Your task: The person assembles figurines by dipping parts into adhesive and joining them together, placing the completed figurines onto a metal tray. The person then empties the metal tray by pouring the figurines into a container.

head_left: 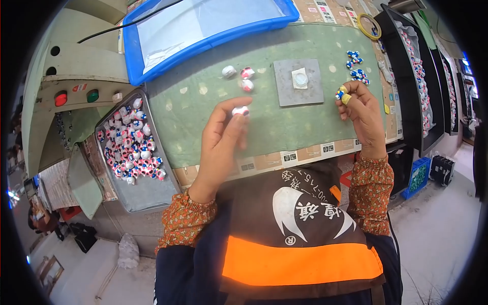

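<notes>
My left hand (222, 140) is closed on a small white-and-pink figurine head (240, 110), held between thumb and fingers above the green mat (203, 129). Between the taped fingertips of my right hand (362, 109) is a small blue-and-white figurine body (339, 93). Several more blue figurine bodies (359, 76) lie just beyond that hand. Farther out from the left hand rest a few white and pink figurine heads (246, 72). A grey square plate (284, 91) lies between the hands, with a small round clear dish (300, 79) on white material at its middle.
A blue tray (213, 40) lined with white stands at the back. At the left, a metal tray (145, 201) holds many figurine pieces, below a machine with a red button (60, 98) and a green button (92, 95). Black bins (391, 51) line the right; a tape roll (369, 27) lies nearby.
</notes>
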The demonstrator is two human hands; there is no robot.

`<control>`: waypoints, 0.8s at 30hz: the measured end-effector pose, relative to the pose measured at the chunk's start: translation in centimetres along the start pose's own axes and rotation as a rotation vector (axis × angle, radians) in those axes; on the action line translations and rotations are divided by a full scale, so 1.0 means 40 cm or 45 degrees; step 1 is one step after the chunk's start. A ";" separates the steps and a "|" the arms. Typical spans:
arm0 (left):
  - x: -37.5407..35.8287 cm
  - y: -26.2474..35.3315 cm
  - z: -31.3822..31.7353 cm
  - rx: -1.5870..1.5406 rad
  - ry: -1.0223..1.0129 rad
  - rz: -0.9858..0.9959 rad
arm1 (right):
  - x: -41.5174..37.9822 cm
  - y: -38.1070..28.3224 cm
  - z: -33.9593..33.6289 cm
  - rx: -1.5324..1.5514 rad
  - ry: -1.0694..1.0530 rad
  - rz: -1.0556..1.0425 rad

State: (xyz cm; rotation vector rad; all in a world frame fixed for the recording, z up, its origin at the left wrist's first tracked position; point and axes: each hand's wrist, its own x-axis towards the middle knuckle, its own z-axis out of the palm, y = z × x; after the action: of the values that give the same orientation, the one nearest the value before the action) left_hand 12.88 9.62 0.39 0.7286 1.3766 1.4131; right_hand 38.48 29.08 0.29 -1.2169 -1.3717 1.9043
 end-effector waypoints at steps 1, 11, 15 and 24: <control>-0.001 -0.002 0.005 -0.120 0.008 -0.072 | -0.001 0.003 -0.001 -0.088 0.016 -0.028; -0.013 -0.028 0.009 -0.398 0.032 -0.290 | -0.015 0.014 0.024 -1.666 0.260 -1.070; -0.015 -0.032 0.008 -0.359 0.035 -0.291 | -0.019 0.026 0.007 -1.621 0.153 -0.961; -0.016 -0.036 0.013 -0.352 0.070 -0.258 | -0.031 0.050 -0.027 -0.905 0.362 -0.511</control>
State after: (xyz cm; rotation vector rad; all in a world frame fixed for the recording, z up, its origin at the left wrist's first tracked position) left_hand 13.89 9.00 -0.77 0.3623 1.2270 1.4319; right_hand 40.23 27.88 -1.19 -1.3125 -2.0156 0.9444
